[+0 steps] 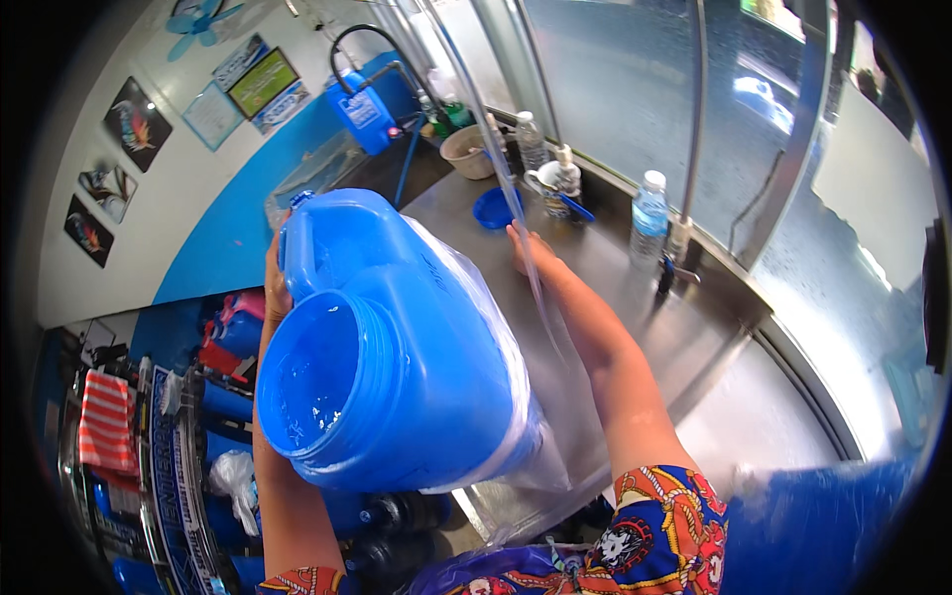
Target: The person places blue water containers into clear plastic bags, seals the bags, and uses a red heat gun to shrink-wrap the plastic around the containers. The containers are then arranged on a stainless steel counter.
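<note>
A big blue plastic jug (446,327) fills the middle of the view, tilted with its wide uncapped mouth towards me. Water (320,420) shows inside. Clear plastic film (513,364) wraps its far side. My left hand (277,279) grips the jug beside its moulded handle, mostly hidden behind it. Beyond the jug, my right hand (534,251) reaches over the steel counter (565,297), fingers extended and nothing visible in them. Just past its fingertips lies a round blue lid (497,208). A clear hose (529,253) hangs in front of that hand.
A water bottle (649,216), a mug (554,182) and a bowl (470,152) stand along the counter's window side. At the back is a smaller blue container (361,111) with a black hose. A striped towel (108,420) hangs lower left. Dark bottles (398,513) lie below.
</note>
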`<action>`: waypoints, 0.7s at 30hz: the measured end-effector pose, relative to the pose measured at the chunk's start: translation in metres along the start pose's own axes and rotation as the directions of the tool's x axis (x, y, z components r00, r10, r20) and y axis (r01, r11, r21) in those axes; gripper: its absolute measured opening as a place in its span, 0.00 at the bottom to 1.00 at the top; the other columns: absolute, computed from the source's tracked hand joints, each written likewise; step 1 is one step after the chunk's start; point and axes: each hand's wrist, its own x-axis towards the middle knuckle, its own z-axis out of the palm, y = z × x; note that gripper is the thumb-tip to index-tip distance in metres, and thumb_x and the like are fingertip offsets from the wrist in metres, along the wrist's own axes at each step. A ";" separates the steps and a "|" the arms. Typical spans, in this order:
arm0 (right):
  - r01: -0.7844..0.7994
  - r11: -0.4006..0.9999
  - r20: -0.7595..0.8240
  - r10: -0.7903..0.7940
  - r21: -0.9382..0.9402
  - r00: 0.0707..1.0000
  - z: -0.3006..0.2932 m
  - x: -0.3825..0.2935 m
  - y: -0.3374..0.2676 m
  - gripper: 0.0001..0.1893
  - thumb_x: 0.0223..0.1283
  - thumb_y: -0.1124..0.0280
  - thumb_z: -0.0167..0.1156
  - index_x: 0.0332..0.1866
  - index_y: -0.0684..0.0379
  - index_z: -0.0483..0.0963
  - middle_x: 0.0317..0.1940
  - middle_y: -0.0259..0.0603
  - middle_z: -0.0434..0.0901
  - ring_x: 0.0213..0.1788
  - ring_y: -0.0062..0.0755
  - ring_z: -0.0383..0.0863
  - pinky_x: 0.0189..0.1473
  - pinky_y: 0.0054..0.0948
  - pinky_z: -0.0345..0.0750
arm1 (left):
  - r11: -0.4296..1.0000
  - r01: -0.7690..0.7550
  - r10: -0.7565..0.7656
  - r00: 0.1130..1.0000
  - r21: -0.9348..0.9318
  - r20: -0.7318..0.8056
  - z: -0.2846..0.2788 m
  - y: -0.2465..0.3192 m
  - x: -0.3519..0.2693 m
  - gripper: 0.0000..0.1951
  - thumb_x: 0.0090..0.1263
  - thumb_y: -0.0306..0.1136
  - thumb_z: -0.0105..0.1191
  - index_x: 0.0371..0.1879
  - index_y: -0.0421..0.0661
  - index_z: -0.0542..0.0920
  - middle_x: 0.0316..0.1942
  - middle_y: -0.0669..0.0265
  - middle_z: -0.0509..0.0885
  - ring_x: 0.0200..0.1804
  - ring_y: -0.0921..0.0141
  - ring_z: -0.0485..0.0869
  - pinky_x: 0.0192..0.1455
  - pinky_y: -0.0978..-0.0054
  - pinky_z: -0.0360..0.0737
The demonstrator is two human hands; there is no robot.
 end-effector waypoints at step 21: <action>0.265 0.962 -0.112 -0.271 -0.062 0.956 -0.089 -0.320 -0.018 0.07 0.45 0.77 0.66 0.31 0.52 0.82 0.36 0.38 0.74 0.40 0.40 0.77 0.44 0.34 0.77 | 0.998 -0.066 0.066 0.998 -0.022 -0.023 -0.006 -0.025 0.016 0.46 0.45 0.51 0.67 0.63 0.37 0.68 0.53 0.55 0.77 0.53 0.63 0.77 0.56 0.68 0.74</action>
